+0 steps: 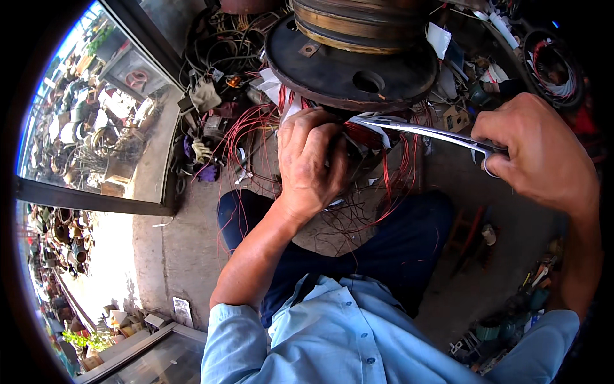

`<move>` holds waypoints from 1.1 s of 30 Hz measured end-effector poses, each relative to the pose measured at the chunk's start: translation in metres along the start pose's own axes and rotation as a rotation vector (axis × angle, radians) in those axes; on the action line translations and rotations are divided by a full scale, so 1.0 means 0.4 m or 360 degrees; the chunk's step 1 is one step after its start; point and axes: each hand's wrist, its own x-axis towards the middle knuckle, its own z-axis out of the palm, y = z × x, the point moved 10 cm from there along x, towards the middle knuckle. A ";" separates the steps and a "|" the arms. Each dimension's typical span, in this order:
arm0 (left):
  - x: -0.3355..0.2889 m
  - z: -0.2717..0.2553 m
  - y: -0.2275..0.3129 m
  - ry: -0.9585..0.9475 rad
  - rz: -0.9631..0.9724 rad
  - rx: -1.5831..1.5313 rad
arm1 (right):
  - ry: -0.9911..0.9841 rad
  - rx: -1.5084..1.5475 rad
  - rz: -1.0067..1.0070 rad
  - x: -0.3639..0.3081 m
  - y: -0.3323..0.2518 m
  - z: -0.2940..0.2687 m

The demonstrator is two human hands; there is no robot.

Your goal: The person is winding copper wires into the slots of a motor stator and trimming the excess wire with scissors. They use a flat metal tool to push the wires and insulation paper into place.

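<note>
My right hand [534,150] grips a pair of long, silvery scissors [435,133], its fingers and thumb at the handle loops. The blades point left, and their tips meet a strip of white insulating paper [382,136] beside a red copper wire winding [362,136]. Curled over the left side of that winding is my left hand [310,160]; its fingertips are partly hidden. Loose red wires [246,137] fan out on both sides of the winding and hang down between my knees. More white paper [293,105] sticks up behind my left hand.
A black round plate [320,77] carrying a brown-banded drum [361,29] stands just beyond my hands. Cables [236,38] and scrap lie at the far left, with a wire coil [553,70] at the far right. A metal-framed glass panel [96,198] borders the left side.
</note>
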 end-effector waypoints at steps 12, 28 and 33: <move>-0.001 0.003 0.003 -0.0015 0.0010 -0.0023 | 0.0006 -0.0184 -0.0001 0.019 -0.028 -0.008; 0.029 0.028 0.014 -0.0291 -0.0074 0.0200 | 0.0324 0.0358 0.0227 -0.178 0.194 0.204; 0.082 0.085 0.076 -0.0438 0.0024 0.0331 | 0.0648 0.0592 0.0243 -0.235 0.256 0.345</move>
